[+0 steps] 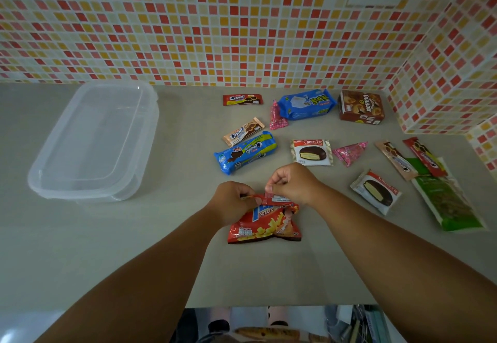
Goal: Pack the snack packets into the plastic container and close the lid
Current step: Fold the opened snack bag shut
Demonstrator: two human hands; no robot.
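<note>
A red potato snack bag (265, 224) lies on the grey counter near me. My left hand (232, 201) pinches its top left edge and my right hand (291, 184) pinches its top right edge. The clear plastic container (94, 141) stands at the left with its lid resting on top. Several other packets lie spread to the right: a blue Cream-O roll (244, 153), a Choco Pie (312, 152), a second Choco Pie (376, 190), a blue biscuit pack (306, 104) and a brown box (361, 108).
A green packet (446, 200) and two slim cookie bars (398, 159) lie at the far right. Two pink pouches (349, 151) sit among the packets. Tiled walls close the back and right side. The counter's front edge runs below my arms.
</note>
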